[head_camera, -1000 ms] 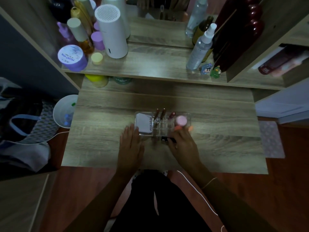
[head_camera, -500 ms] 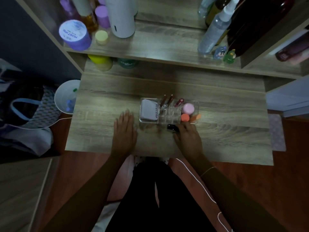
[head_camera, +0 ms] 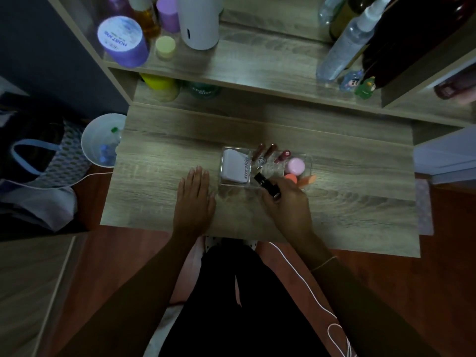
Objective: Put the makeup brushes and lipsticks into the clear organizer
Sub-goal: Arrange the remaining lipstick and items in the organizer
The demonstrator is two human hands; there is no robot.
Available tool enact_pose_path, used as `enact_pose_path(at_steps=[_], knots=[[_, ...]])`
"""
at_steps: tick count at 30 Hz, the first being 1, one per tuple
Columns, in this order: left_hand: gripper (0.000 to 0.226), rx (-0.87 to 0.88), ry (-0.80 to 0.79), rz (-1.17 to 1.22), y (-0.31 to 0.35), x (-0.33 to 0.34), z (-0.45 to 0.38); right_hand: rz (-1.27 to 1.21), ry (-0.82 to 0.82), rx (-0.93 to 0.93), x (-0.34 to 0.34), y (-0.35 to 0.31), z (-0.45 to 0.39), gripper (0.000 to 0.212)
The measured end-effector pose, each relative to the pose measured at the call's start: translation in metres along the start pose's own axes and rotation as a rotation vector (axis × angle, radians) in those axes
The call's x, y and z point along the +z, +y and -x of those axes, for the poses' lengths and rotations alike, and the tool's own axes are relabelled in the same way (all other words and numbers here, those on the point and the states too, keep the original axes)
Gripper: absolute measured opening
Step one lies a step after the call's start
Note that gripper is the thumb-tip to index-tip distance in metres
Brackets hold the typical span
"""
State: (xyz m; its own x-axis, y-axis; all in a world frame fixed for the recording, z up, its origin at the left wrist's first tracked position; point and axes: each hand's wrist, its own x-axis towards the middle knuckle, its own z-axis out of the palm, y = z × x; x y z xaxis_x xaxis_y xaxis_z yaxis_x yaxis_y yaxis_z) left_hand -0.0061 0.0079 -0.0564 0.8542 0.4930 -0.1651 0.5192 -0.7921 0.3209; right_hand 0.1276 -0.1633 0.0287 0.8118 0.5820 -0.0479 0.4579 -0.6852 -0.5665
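The clear organizer [head_camera: 308, 161] sits mid-table. It holds a white compact [head_camera: 233, 168] on its left, three reddish lipstick tubes [head_camera: 269, 151] standing in the middle slots, and a pink sponge [head_camera: 296, 165] with orange sponges [head_camera: 291, 177] on the right. My right hand [head_camera: 288, 202] grips a black lipstick tube [head_camera: 266, 185], tilted with its tip over the organizer's front edge. My left hand [head_camera: 194, 197] lies flat on the wooden table [head_camera: 159, 176], fingers apart, just left of the organizer. No brushes are visible.
A raised shelf [head_camera: 257, 60] behind carries a purple jar [head_camera: 121, 39], a white cylinder [head_camera: 199, 21], spray bottles [head_camera: 345, 47] and small figurines [head_camera: 362, 85]. A white bin [head_camera: 99, 140] and a bag [head_camera: 38, 155] stand left of the table.
My right hand has lifted the black lipstick off the table and tilted it toward the organizer. My left hand stays flat. The camera has tipped downward.
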Motion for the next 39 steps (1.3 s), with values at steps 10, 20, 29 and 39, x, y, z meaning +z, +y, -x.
enact_pose_path(at_steps=[10, 20, 29, 39], knots=[[0.06, 0.011, 0.009, -0.012, -0.002, 0.0, 0.001, 0.11, 0.03, 0.136, -0.012, -0.002, -0.028, 0.026], [0.06, 0.017, 0.022, 0.007, -0.002, 0.0, 0.001, 0.128, -0.058, 0.121, -0.011, -0.01, -0.045, 0.03], [0.059, 0.02, 0.03, 0.029, -0.001, -0.001, 0.001, 0.083, -0.041, 0.156, -0.006, -0.014, -0.045, 0.022], [0.061, 0.029, 0.016, 0.042, -0.002, -0.003, 0.002, 0.07, -0.063, 0.195, -0.006, -0.019, -0.046, 0.026]])
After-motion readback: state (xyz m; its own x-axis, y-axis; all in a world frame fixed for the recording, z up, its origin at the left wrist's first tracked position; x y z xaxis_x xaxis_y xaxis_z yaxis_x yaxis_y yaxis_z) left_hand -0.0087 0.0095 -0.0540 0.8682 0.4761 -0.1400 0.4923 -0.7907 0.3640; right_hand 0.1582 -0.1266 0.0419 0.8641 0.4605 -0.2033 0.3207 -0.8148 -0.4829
